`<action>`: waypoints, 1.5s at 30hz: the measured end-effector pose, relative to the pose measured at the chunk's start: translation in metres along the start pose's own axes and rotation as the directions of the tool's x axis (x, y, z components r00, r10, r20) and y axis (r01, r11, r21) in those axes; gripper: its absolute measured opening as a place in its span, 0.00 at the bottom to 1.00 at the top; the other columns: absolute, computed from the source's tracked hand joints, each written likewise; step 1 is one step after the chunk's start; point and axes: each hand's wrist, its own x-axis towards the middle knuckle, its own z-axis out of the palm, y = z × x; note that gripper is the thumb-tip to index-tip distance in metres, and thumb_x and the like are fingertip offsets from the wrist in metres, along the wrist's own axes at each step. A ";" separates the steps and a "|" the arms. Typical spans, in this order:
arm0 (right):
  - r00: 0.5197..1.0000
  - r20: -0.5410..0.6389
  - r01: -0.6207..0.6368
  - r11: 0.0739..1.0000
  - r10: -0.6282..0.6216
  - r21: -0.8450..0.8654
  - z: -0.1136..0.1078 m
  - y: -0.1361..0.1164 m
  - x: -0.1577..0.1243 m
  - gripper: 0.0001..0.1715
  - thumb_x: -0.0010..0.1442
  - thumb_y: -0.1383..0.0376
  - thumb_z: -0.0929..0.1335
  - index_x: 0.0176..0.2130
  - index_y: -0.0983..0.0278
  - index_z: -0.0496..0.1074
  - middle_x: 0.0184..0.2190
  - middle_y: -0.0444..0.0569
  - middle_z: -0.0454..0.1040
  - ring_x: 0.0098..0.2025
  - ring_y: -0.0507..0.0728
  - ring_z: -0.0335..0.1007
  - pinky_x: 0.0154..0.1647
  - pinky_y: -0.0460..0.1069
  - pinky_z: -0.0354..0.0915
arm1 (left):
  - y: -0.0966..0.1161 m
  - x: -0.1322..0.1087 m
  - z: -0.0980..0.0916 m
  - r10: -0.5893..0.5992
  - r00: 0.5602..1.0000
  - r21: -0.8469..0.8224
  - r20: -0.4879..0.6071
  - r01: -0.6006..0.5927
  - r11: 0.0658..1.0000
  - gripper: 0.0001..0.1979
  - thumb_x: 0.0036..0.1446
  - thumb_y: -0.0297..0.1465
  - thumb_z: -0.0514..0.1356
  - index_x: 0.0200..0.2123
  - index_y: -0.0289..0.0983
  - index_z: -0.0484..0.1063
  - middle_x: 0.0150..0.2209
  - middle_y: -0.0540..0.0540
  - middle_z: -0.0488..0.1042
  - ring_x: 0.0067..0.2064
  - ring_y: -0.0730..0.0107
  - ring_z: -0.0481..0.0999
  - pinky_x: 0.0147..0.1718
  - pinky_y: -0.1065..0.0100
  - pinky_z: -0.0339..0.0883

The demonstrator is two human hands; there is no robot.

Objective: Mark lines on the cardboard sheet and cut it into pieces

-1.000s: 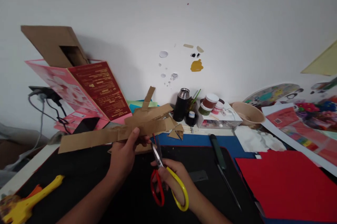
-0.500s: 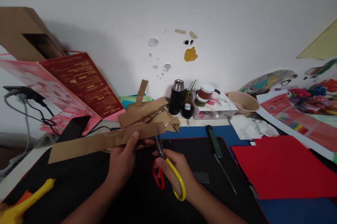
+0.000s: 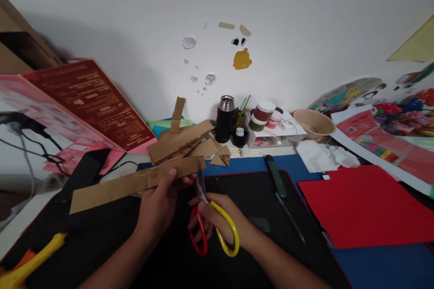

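A long brown cardboard strip (image 3: 111,190) slants across the middle left, pinched near its right part by my left hand (image 3: 159,203), thumb on top and fingers beneath. My right hand (image 3: 220,219) is wrapped round scissors (image 3: 228,253) with one yellow and one red handle loop. Their blades point up at the right end of the strip and are parted there; the far blade is partly hidden. Behind the strip lies a pile of cardboard pieces (image 3: 183,142), some with printed lettering.
A black bottle (image 3: 225,124), paint jars (image 3: 264,111) and a bowl (image 3: 313,125) line the back. On the right are a green-handled tool (image 3: 276,177) and a red sheet (image 3: 368,207). A yellow-handled object (image 3: 37,259) lies front left on the black mat (image 3: 251,271).
The scissors' handle loops have spread wider apart and the scissors have shifted slightly left. The strip's right end now reaches less far right. The whole view has shifted a little.
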 end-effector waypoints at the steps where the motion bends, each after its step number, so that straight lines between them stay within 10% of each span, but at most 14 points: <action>1: 1.000 0.029 -0.011 1.000 0.011 0.011 0.000 0.000 0.000 0.47 0.61 0.30 0.69 0.54 0.68 0.76 0.29 0.50 0.81 0.25 0.55 0.79 0.25 0.45 0.69 | -0.001 0.000 0.000 -0.005 1.000 0.000 0.002 0.005 1.000 0.15 0.50 0.40 0.75 0.32 0.36 0.80 0.26 0.47 0.81 0.33 0.58 0.85 0.38 0.61 0.82; 14: 0.990 -0.136 0.034 0.999 -0.032 0.013 0.003 -0.002 -0.003 0.41 0.62 0.33 0.71 0.50 0.67 0.76 0.25 0.43 0.75 0.17 0.50 0.69 0.18 0.44 0.64 | -0.001 0.005 -0.004 0.112 0.994 0.352 0.000 -0.105 0.930 0.13 0.53 0.40 0.73 0.29 0.38 0.77 0.24 0.50 0.79 0.29 0.62 0.81 0.36 0.63 0.78; 27: 0.975 -0.220 0.008 0.991 -0.038 -0.135 0.004 -0.007 -0.006 0.43 0.62 0.31 0.69 0.50 0.66 0.75 0.24 0.44 0.74 0.17 0.53 0.70 0.18 0.47 0.66 | -0.010 0.001 -0.004 0.002 0.993 0.183 0.115 -0.023 0.983 0.19 0.58 0.41 0.72 0.48 0.37 0.77 0.31 0.48 0.83 0.32 0.62 0.83 0.33 0.64 0.76; 45: 0.982 -0.172 0.055 0.984 -0.085 -0.172 0.006 0.000 -0.005 0.40 0.66 0.33 0.68 0.51 0.66 0.75 0.24 0.41 0.71 0.17 0.51 0.68 0.18 0.45 0.64 | -0.009 0.001 -0.003 -0.014 0.997 0.163 0.070 0.003 0.987 0.19 0.54 0.44 0.74 0.38 0.34 0.78 0.29 0.45 0.82 0.30 0.61 0.83 0.31 0.65 0.77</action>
